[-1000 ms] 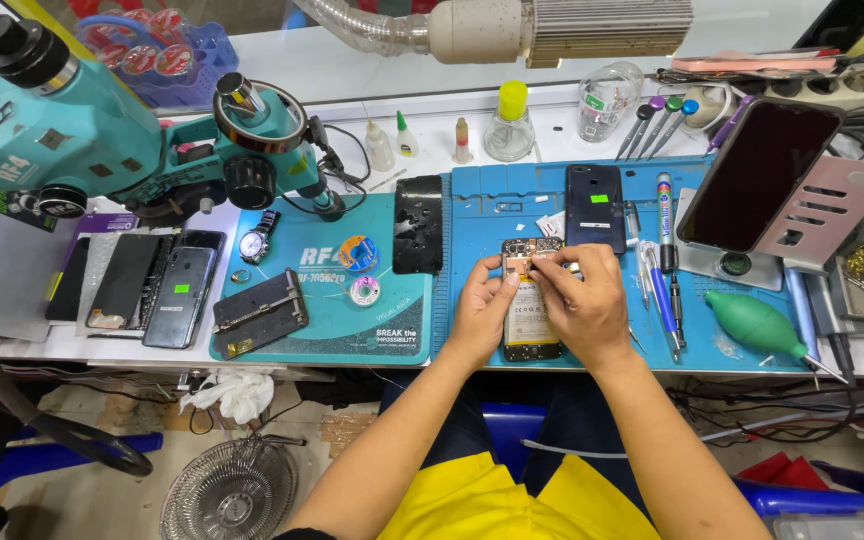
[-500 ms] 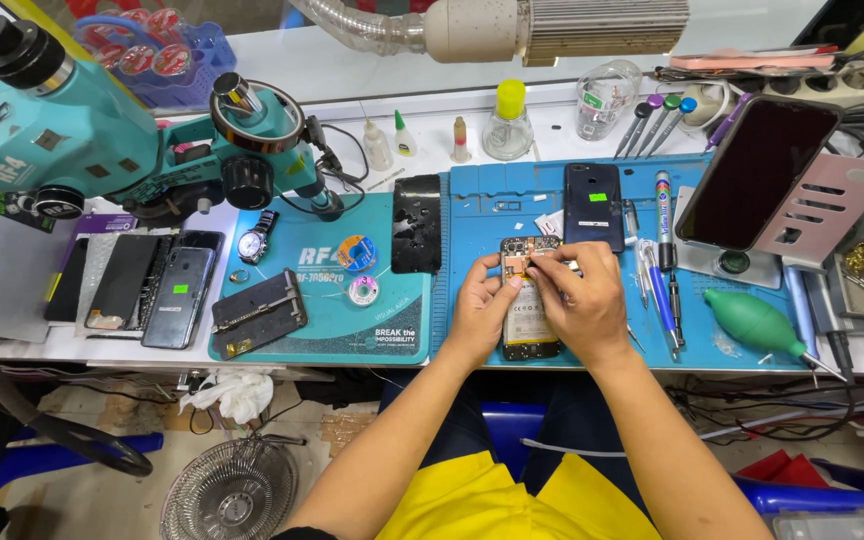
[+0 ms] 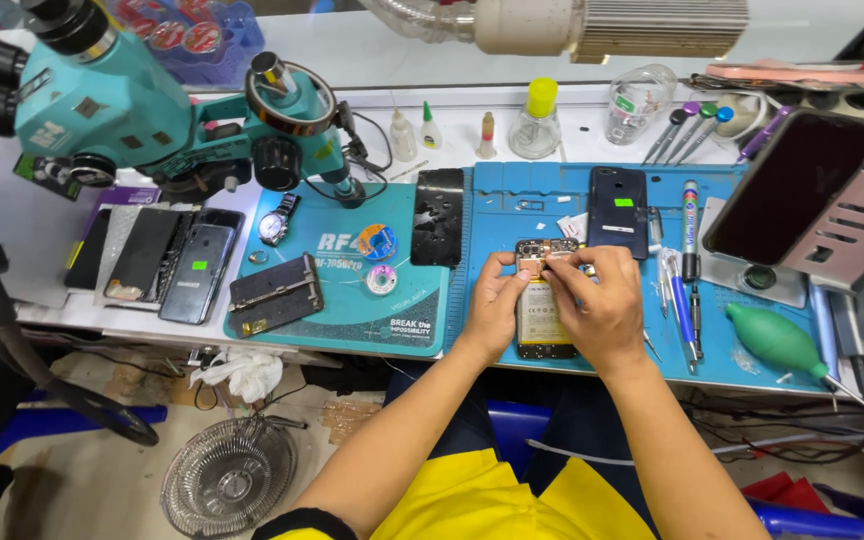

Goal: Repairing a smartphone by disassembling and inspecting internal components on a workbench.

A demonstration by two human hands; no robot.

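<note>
1 teal microscope [image 3: 102, 120] stands at 10 o'clock, its top cut off. 2 blue mats [image 3: 722, 330] cover the bench. 3 phones [image 3: 167, 262] lie at 9 o'clock. 1 opened phone [image 3: 542, 318] lies at centre. The left hand [image 3: 492, 308] clasps its left edge; the right hand [image 3: 597, 310], fingers pinched together, hides its right side. What they pinch is too small to tell.

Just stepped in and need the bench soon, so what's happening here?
A person in a yellow shirt has an opened phone lying on a blue mat, its back off and its insides showing. The left hand steadies the phone's left edge, and the right hand works with its fingertips at the top end. The back cover lies just beyond, screwdrivers to the right, and a teal microscope stands at the left.
</note>
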